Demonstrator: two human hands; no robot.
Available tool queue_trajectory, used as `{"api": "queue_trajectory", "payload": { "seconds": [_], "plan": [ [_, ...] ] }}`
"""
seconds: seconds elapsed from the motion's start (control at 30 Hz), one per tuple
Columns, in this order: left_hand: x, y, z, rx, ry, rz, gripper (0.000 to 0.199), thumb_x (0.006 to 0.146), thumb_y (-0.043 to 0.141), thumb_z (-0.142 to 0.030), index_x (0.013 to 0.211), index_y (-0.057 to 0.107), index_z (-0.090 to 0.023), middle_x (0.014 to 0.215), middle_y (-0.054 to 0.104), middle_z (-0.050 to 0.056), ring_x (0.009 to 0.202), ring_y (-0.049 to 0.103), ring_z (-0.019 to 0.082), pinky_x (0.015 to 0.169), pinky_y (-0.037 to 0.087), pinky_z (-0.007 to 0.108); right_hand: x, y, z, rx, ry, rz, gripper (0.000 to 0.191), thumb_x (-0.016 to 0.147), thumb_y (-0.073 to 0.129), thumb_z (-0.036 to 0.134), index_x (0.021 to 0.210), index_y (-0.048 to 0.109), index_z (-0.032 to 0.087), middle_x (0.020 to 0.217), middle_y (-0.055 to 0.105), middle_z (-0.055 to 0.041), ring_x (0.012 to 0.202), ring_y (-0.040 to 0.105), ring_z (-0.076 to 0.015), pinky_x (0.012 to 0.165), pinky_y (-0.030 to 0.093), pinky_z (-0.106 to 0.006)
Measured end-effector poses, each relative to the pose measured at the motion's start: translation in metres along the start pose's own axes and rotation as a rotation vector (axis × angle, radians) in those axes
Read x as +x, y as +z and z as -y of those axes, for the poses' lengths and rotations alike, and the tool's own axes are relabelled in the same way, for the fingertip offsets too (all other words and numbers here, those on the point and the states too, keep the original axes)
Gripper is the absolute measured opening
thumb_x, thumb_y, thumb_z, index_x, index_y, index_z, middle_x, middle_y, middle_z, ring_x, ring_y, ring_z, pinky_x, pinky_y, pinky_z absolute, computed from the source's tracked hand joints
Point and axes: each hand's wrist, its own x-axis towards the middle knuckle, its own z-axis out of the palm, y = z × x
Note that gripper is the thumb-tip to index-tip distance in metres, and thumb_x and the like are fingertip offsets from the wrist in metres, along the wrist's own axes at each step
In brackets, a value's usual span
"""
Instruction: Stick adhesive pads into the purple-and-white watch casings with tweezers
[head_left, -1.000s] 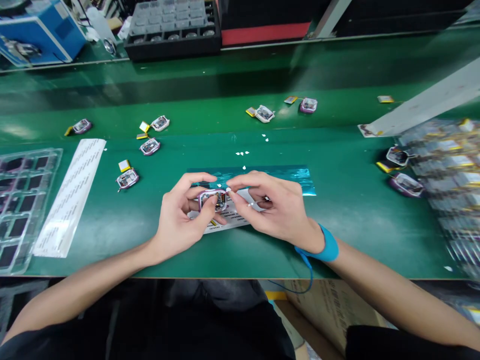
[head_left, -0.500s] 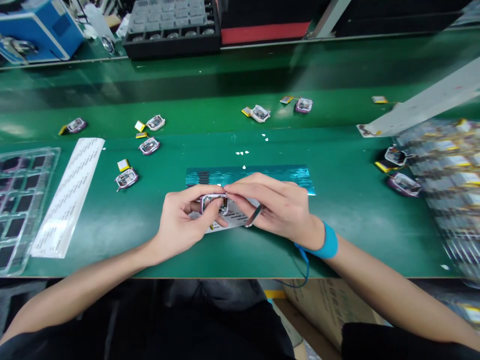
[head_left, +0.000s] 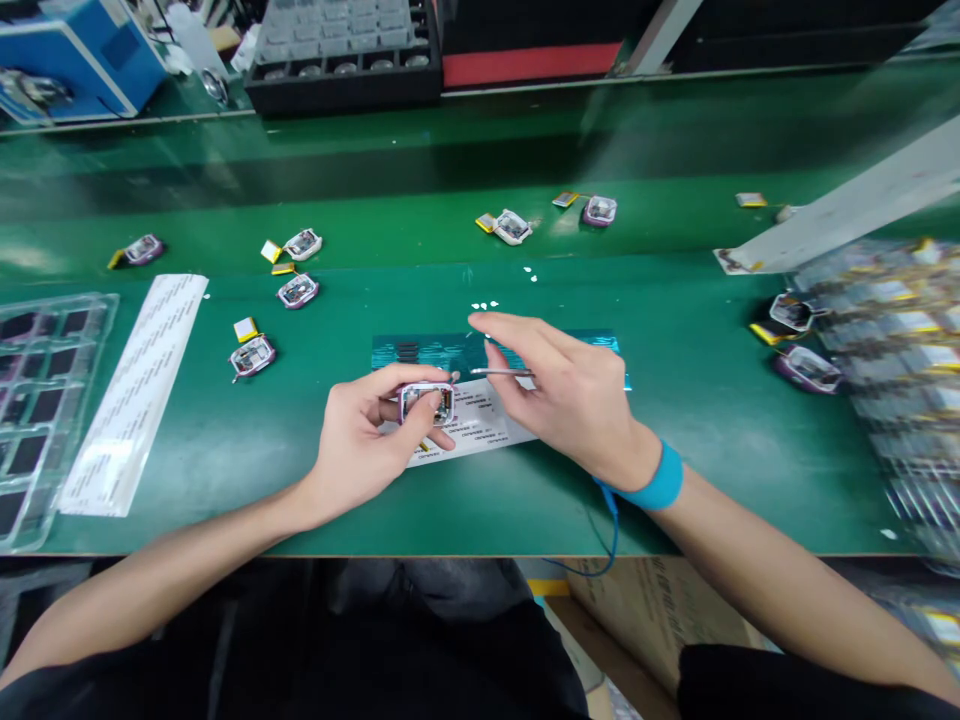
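My left hand (head_left: 371, 425) is closed around a small white-and-purple watch case (head_left: 426, 402), its open side facing up with electronics inside. My thumb lies across the case's right part. A yellow-edged bit pokes out under my fingers. Just right of the case, my right hand (head_left: 574, 395) has slim metal tweezers (head_left: 501, 371) tucked in it, the tip pointing left toward the case but apart from it. Its index finger stretches out above the tweezers. Beneath both hands lie a printed white label sheet (head_left: 487, 425) and a shiny blue strip (head_left: 442, 352) with small black pieces.
More opened watch cases (head_left: 253, 355) with batteries stand on the left and along the back. At left are a clear tray (head_left: 56, 400) and a white label strip (head_left: 139, 390). Stacked battery trays (head_left: 911, 340) and a slanted white post (head_left: 847, 195) occupy the right. A blue cord (head_left: 616, 530) hangs from my wristband.
My right hand has drawn away from the watch case, its index finger lifting and the tweezers swinging level. My left hand stays put. The back row of cases has shifted slightly left.
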Motion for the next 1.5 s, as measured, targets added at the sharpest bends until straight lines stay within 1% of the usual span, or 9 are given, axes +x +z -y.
{"api": "queue_trajectory", "payload": {
  "seconds": [0.23,0.4,0.57,0.9,1.03,1.13,1.23,1.37,1.5],
  "plan": [
    [0.001,-0.001,0.002,-0.096,-0.037,0.016,0.017,0.087,0.073,-0.024,0.098,0.063,-0.016,0.077,0.072,0.000,0.054,0.075,0.017,0.047,0.060,0.023,-0.008,-0.007,-0.006,0.014,-0.243,0.079,0.034,0.101,0.052,0.008,0.127,0.069,0.024,0.125,0.077,-0.0018,0.098,0.078,-0.0149,0.067,0.062,-0.020],
    [0.000,0.000,0.001,-0.117,-0.065,0.034,0.024,0.086,0.076,-0.027,0.097,0.055,-0.019,0.078,0.074,0.000,0.052,0.074,0.016,0.047,0.058,0.021,-0.010,-0.007,-0.003,0.015,-0.318,0.051,0.030,0.098,0.059,0.008,0.126,0.068,0.014,0.121,0.077,-0.0086,0.096,0.079,-0.0189,0.070,0.065,-0.024],
    [-0.003,0.004,0.006,-0.110,-0.075,0.048,0.024,0.088,0.073,-0.028,0.097,0.052,-0.021,0.080,0.075,0.001,0.055,0.076,0.017,0.049,0.061,0.023,-0.010,-0.006,0.003,-0.006,-0.370,0.100,0.031,0.103,0.052,0.010,0.130,0.066,0.016,0.129,0.073,-0.0086,0.100,0.079,-0.0171,0.074,0.066,-0.024],
    [-0.009,0.003,0.014,0.220,0.235,-0.105,0.011,0.091,0.069,-0.018,0.089,0.058,-0.020,0.071,0.073,-0.002,0.059,0.074,0.012,0.053,0.060,0.018,-0.014,-0.003,0.017,0.050,-0.248,0.128,0.039,0.097,0.050,0.004,0.131,0.066,0.012,0.128,0.073,-0.0133,0.089,0.080,-0.0197,0.067,0.065,-0.026],
    [-0.008,0.001,0.014,0.139,0.224,-0.055,0.012,0.092,0.068,-0.020,0.088,0.058,-0.021,0.072,0.072,-0.002,0.058,0.075,0.014,0.051,0.061,0.021,-0.007,-0.004,0.019,0.352,-0.043,0.089,0.027,0.101,0.053,0.015,0.119,0.073,0.019,0.107,0.081,-0.0042,0.081,0.078,-0.0142,0.068,0.061,-0.022],
    [-0.009,0.000,0.015,0.114,0.208,-0.018,0.013,0.093,0.067,-0.018,0.088,0.056,-0.021,0.076,0.074,-0.001,0.061,0.077,0.015,0.054,0.063,0.022,-0.001,-0.006,0.021,0.553,0.190,0.175,0.018,0.102,0.061,0.029,0.108,0.075,0.019,0.085,0.080,0.0000,0.057,0.066,-0.0094,0.056,0.051,-0.021],
    [-0.010,0.000,0.016,0.145,0.222,0.029,0.012,0.094,0.068,-0.018,0.093,0.056,-0.021,0.077,0.077,0.000,0.064,0.078,0.015,0.059,0.062,0.022,0.002,-0.006,0.024,0.678,0.339,0.244,0.027,0.099,0.066,0.043,0.096,0.075,0.018,0.077,0.077,-0.0003,0.051,0.058,-0.0087,0.050,0.044,-0.022],
    [-0.006,-0.002,0.013,0.245,0.227,0.065,0.017,0.092,0.073,-0.023,0.104,0.062,-0.020,0.082,0.081,0.001,0.069,0.078,0.016,0.066,0.061,0.025,0.003,-0.004,0.019,0.748,0.382,0.232,0.039,0.099,0.062,0.055,0.090,0.075,0.020,0.072,0.074,-0.0011,0.057,0.061,-0.0127,0.051,0.045,-0.025],
    [-0.001,-0.003,0.008,0.363,0.310,0.073,0.007,0.093,0.072,-0.024,0.098,0.071,-0.020,0.092,0.083,0.004,0.079,0.078,0.017,0.073,0.059,0.027,0.008,-0.008,-0.001,0.741,0.369,0.172,0.051,0.106,0.045,0.055,0.084,0.074,0.021,0.071,0.071,-0.0012,0.057,0.059,-0.0124,0.058,0.049,-0.028]
  ]
}}
